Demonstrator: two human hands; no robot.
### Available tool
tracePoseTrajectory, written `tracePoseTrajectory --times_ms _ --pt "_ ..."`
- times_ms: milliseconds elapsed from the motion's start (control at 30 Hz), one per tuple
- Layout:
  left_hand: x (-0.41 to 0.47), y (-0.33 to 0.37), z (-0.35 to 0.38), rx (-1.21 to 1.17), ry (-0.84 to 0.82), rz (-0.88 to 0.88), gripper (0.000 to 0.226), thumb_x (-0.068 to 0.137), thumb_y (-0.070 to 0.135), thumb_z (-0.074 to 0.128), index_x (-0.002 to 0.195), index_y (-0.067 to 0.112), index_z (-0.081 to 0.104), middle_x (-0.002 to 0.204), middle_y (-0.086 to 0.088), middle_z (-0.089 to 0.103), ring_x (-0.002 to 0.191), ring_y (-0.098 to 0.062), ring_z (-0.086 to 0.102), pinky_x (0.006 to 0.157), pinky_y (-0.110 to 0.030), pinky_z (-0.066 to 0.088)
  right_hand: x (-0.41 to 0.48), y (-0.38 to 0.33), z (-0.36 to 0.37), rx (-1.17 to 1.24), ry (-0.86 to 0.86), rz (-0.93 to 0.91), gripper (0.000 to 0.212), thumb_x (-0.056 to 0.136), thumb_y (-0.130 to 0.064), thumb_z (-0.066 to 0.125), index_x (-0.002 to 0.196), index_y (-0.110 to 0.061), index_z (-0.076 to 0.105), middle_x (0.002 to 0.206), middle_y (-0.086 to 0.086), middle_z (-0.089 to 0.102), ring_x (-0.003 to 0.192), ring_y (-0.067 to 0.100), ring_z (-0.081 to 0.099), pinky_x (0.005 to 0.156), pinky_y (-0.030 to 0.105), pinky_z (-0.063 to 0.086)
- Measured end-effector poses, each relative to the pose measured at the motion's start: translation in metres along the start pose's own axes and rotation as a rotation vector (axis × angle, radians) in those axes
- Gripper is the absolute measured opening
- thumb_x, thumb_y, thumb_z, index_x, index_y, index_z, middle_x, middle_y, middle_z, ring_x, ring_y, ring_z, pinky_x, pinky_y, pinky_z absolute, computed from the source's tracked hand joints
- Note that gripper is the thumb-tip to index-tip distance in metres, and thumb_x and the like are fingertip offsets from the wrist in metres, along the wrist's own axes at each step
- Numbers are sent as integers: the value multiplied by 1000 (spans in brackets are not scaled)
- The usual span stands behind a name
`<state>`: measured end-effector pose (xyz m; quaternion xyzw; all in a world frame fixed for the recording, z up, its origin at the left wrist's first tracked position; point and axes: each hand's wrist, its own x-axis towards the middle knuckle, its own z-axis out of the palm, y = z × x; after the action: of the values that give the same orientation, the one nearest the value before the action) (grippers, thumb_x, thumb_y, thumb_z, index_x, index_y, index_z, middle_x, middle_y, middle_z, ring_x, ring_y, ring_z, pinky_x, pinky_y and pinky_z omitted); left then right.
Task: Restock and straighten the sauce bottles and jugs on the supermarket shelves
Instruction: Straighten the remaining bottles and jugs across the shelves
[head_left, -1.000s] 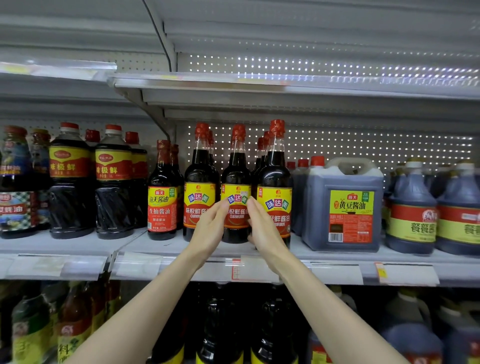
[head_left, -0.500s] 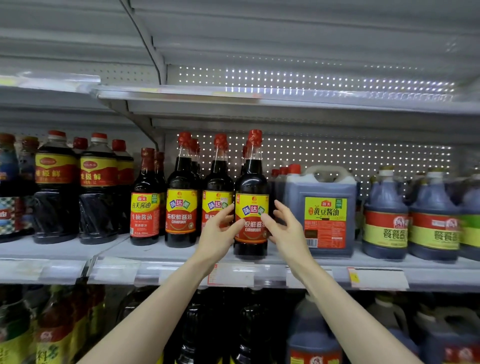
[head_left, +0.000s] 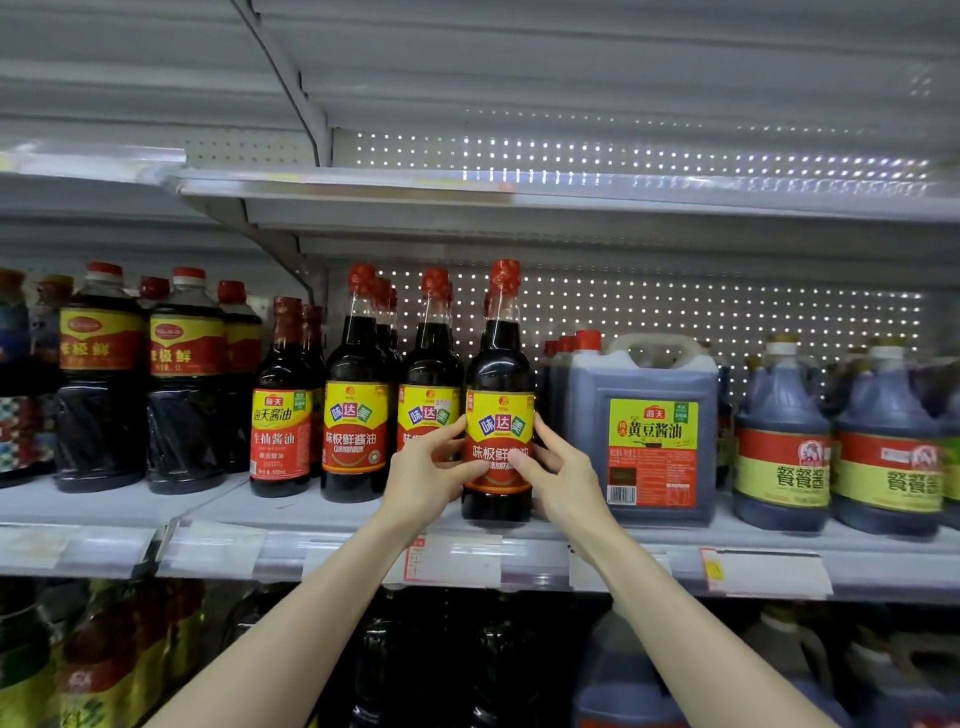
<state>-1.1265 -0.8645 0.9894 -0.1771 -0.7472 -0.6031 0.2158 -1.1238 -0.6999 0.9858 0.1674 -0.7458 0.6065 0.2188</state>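
Gripping the front soy sauce bottle (head_left: 498, 364) from both sides, the left hand (head_left: 431, 467) and the right hand (head_left: 561, 467) curl their fingers round its yellow-and-red label. The bottle stands upright at the front edge of the middle shelf (head_left: 675, 535), just beside a matching bottle (head_left: 431, 364) on its left and a big square jug (head_left: 654, 431) on its right. Price tags (head_left: 452, 564) line the rail below.

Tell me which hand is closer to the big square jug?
Right. The right hand grips the bottle on the side next to the jug; the left hand grips its far side.
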Motion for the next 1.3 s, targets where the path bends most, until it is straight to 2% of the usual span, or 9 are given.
tracePoseTrajectory --times_ms 200,333,467,667,933,1033,1133,1300 --pt "6 -1 3 25 20 17 66 80 12 75 140 20 48 119 -5 63 95 -11 63 72 -23 57 8 4 1 17 -5 32 64 92 -19 64 148 -25 35 133 4 60 119 13 57 105 40 46" --pt "9 -4 6 33 56 4 64 78 12 77 137 15 51 119 -9 65 106 -18 62 86 -37 57 12 4 3 3 -8 48 63 93 -19 63 149 -25 34 134 3 59 120 15 56 104 42 47" --pt "11 -9 9 14 84 -24 61 77 14 78 134 12 55 118 -9 67 105 -18 64 86 -38 57 15 7 2 24 2 65 64 91 -19 66 148 -22 37 132 5 61 118 16 59 103 41 47" --pt "12 -17 9 -20 108 -93 60 72 16 83 127 9 60 113 -9 69 102 -19 66 90 -42 56 22 5 7 180 101 149 55 88 -25 70 138 -16 52 118 7 69 104 20 66 94 47 53" --pt "16 -15 13 10 105 -88 59 75 14 80 130 6 58 117 -10 68 106 -21 65 93 -43 54 27 8 14 190 143 157 52 91 -24 66 139 -16 51 116 7 69 103 20 66 93 47 54" --pt "17 -14 13 31 95 -86 60 76 13 79 131 5 56 120 -11 66 109 -21 64 95 -43 53 29 10 17 157 158 136 51 92 -24 65 140 -17 50 116 5 69 103 18 66 93 43 54" --pt "19 -15 14 63 97 -67 59 77 12 78 131 3 55 122 -11 65 111 -21 62 97 -42 51 29 11 19 129 174 116 49 94 -25 62 141 -18 49 117 4 68 102 15 64 91 34 54" --pt "21 -15 16 86 76 -75 59 81 12 75 134 4 52 126 -11 63 116 -22 59 99 -40 50 31 12 23 93 192 95 48 97 -26 57 142 -18 47 124 5 65 100 11 60 69 14 47"
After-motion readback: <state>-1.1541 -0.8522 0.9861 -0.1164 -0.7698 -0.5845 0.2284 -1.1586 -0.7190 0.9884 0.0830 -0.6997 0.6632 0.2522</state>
